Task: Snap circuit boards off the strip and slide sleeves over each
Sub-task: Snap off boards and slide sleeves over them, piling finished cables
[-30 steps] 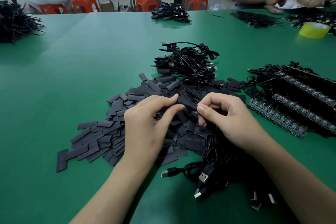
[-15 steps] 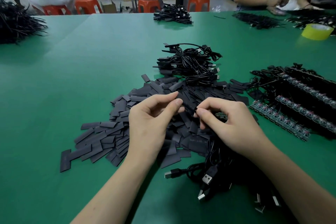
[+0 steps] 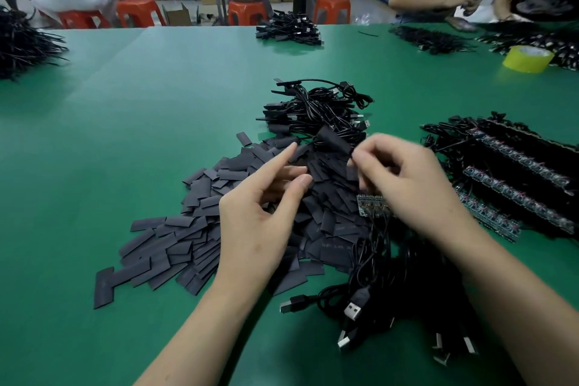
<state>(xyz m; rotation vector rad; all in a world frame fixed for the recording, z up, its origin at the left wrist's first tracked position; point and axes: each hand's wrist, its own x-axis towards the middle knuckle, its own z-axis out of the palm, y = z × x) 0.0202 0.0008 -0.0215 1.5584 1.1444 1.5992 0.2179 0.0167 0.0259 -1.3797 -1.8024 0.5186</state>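
A heap of flat black sleeves (image 3: 200,229) covers the green table (image 3: 125,122) in front of me. My right hand (image 3: 404,185) pinches a sleeved piece (image 3: 333,141) by its near end, lifted over the heap, and a short strip of circuit boards (image 3: 371,205) shows under its palm. My left hand (image 3: 266,213) hovers over the sleeves with fingers loosely spread, holding nothing. Black USB cables (image 3: 369,301) trail from under my right wrist. Long strips of boards (image 3: 513,194) lie at the right.
A pile of sleeved cables (image 3: 316,113) lies just beyond the heap. A yellow tape roll (image 3: 528,58) sits far right. More cable bundles (image 3: 289,30) rest at the far edge and one at the far left (image 3: 22,41). People work across the table.
My left hand has let go of the sleeve and drawn back, fingers spread. My right hand has lifted the sleeved piece up and away toward the far pile.
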